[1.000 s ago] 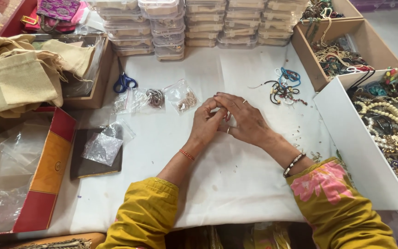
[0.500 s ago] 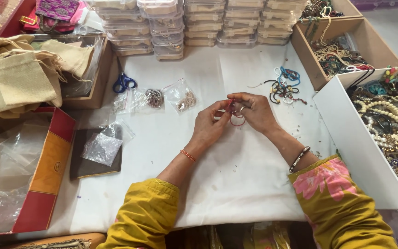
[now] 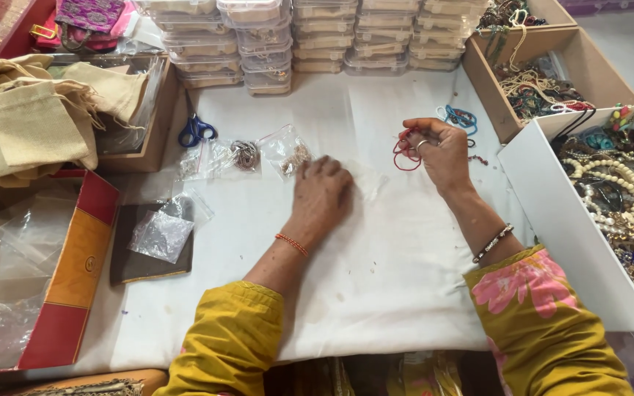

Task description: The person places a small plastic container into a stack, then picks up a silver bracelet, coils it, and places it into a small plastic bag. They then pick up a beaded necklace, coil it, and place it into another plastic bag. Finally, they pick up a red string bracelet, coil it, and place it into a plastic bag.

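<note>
My right hand (image 3: pixel 439 149) is raised over the white cloth and pinches a loop of red cord (image 3: pixel 405 155) that hangs to its left. My left hand (image 3: pixel 322 192) lies palm down on the cloth, fingers together, right beside a small clear bag of beads (image 3: pixel 290 150). A clear plastic bag (image 3: pixel 367 180) lies flat between the two hands. Blue and dark cords (image 3: pixel 461 117) sit just past my right hand.
Blue scissors (image 3: pixel 195 129) and more small bead bags (image 3: pixel 223 155) lie at the left. Stacked clear boxes (image 3: pixel 310 37) line the back. Cardboard trays of necklaces (image 3: pixel 536 86) and a white box of beads (image 3: pixel 625 198) stand right. Cloth pouches (image 3: pixel 34 121) and a red box (image 3: pixel 67 279) sit left.
My hands were together at the middle; they have separated. The right hand moved back and right with the red cord, and the left hand dropped flat onto the cloth.
</note>
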